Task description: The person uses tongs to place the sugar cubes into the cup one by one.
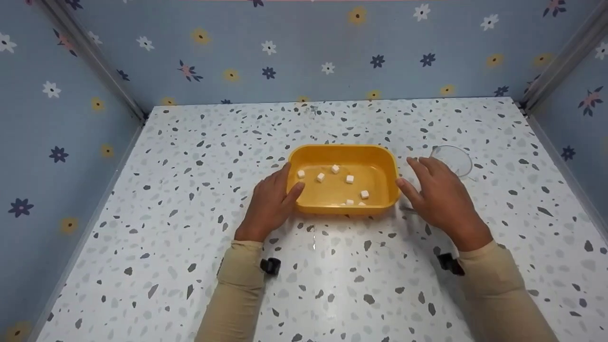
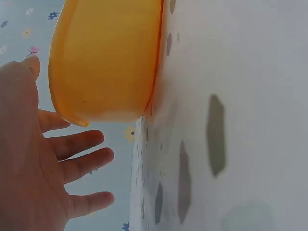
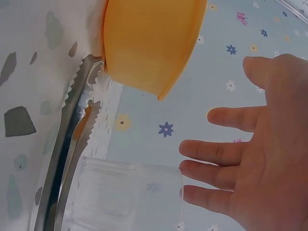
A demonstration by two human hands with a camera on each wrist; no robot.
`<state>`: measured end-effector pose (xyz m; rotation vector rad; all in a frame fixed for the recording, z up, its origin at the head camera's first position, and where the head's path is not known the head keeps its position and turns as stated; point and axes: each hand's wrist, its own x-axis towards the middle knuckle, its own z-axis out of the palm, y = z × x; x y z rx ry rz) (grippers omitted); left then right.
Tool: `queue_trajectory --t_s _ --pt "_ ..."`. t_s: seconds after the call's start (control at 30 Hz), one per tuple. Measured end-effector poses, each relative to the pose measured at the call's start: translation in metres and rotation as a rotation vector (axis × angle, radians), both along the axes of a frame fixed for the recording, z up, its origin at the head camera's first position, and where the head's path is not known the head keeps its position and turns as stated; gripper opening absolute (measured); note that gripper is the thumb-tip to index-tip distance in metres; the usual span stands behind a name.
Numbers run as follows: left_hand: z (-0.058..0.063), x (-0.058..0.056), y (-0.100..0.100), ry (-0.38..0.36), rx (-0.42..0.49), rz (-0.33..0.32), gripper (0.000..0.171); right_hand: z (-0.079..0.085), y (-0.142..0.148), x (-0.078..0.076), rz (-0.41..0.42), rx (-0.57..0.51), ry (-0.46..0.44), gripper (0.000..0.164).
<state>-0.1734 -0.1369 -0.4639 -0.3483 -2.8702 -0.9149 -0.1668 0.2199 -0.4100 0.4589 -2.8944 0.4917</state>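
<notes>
A yellow rectangular container point(image 1: 342, 209) stands on the speckled tabletop with several small white cubes point(image 1: 350, 179) scattered over its floor. At its left end is my left hand point(image 1: 268, 204), fingers extended and thumb over the rim; whether it touches cannot be told. My right hand point(image 1: 444, 199) hovers by the right end, fingers spread and nothing held. Below that hand, metal tongs with serrated edges point(image 3: 72, 103) lie on the table, mostly hidden in the head view. A clear cup point(image 3: 130, 192) stands beside the tongs, partly behind my right fingers in the head view.
Blue flower-patterned panels point(image 1: 308, 52) enclose the white speckled tabletop point(image 1: 190, 156) at the back and both sides. A dark wrist camera point(image 1: 270, 266) sits on the left sleeve, and another point(image 1: 450, 264) on the right.
</notes>
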Motion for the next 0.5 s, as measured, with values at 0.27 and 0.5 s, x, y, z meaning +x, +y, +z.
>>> queue_trajectory --t_s 0.27,0.5 --pt "-0.002 0.003 0.004 -0.101 0.048 -0.025 0.080 -0.002 0.005 0.010 0.019 -0.009 0.097 0.056" --pt "-0.005 0.006 -0.003 -0.147 0.066 -0.041 0.083 -0.009 0.003 0.019 0.076 -0.046 0.160 0.050"
